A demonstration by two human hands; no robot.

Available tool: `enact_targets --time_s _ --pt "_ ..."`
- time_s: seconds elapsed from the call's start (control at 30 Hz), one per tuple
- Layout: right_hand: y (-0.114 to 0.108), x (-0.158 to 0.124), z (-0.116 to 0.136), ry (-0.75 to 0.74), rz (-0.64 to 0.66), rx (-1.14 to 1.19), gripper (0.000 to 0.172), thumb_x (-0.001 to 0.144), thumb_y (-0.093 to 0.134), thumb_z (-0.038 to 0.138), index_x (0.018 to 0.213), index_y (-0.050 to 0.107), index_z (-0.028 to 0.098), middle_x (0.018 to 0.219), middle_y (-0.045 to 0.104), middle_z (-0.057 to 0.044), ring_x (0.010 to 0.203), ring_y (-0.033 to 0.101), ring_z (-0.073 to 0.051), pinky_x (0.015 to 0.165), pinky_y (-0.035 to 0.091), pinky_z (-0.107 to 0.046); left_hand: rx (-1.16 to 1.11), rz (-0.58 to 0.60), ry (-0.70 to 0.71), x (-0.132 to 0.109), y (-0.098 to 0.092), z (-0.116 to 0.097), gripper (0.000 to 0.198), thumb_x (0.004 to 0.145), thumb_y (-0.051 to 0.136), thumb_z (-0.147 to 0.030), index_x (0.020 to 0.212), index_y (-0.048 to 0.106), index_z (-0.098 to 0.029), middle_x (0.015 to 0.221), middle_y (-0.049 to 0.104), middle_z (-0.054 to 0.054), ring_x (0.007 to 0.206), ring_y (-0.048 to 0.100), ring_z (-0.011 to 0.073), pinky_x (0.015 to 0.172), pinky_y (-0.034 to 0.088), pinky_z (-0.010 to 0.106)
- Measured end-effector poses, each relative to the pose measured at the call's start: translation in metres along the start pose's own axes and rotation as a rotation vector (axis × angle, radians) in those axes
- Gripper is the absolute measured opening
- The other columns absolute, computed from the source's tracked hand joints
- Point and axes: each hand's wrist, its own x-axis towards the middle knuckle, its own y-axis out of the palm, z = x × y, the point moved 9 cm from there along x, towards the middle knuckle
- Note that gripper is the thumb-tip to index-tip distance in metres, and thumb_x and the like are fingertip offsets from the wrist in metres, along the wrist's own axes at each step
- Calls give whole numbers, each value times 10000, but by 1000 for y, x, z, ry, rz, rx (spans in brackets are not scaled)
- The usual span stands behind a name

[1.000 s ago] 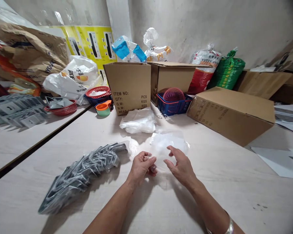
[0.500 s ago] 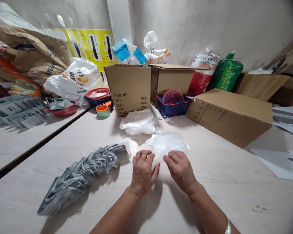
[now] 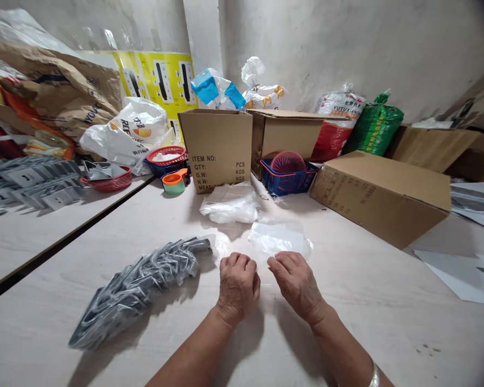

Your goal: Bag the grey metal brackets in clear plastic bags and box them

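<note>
My left hand point(image 3: 237, 285) is closed, with its fingers curled down and the thumb tucked in. My right hand point(image 3: 296, 282) faces it, its fingertips pinched together. Between them a thin clear plastic bag shows only faintly, and its edges seem to be in my fingers. Just beyond lies a stack of clear plastic bags point(image 3: 280, 236). A second, crumpled pile of clear bags point(image 3: 229, 203) sits farther back. Left of my hands, a row of grey metal brackets point(image 3: 145, 287), each wrapped in clear plastic, leans along the table.
An upright carton point(image 3: 218, 145) stands at the back, beside a blue basket point(image 3: 286, 180). Another carton point(image 3: 383, 196) lies on the right. Tape rolls point(image 3: 174, 183) are near a red basket point(image 3: 112, 180). Bare grey brackets point(image 3: 28, 180) cover the left table, past a dark gap.
My left thumb has drawn in toward the fingers, which have curled more tightly. My right hand has barely moved. The view has shifted slightly.
</note>
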Motion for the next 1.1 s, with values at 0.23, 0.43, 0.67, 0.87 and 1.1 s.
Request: enact_targets --time_s 0.23,0.43,0.67,0.87,1.1 --pt "-6 3 10 -92 -37 13 209 841 420 19 799 545 182 1078 548 -92 1185 425 -235 894 421 -413 -34 -78 -98 0 3 17 141 807 460 -160 699 549 -173 726 527 55 709 504 179 656 387 296" --pt "7 1 14 -66 10 -79 249 813 455 6 845 590 212 1217 497 -82 1218 386 -255 939 370 -481 -45 -155 -123 -1 -9 19 151 820 463 -194 712 568 -182 750 525 52 686 504 166 650 393 287" --pt "11 -7 -1 160 -50 -171 277 817 441 92 1027 608 163 1090 534 -159 1036 493 -280 812 422 -428 -33 -231 -1 -1 -22 2 137 819 472 -178 825 609 -173 799 562 76 750 517 188 679 413 313" --pt "12 -10 -12 246 -30 -258 272 842 465 189 1082 591 164 1040 564 -163 961 522 -289 747 422 -416 -32 -286 67 -5 -25 -4 187 816 464 -154 934 605 -189 845 582 78 744 523 181 677 427 313" --pt "15 -9 -11 294 3 -225 597 816 556 241 1366 336 163 1253 455 -202 1078 465 -323 805 424 -449 -38 -241 -2 -4 -12 9 165 815 466 -145 918 590 -182 848 577 82 798 526 205 711 425 329"
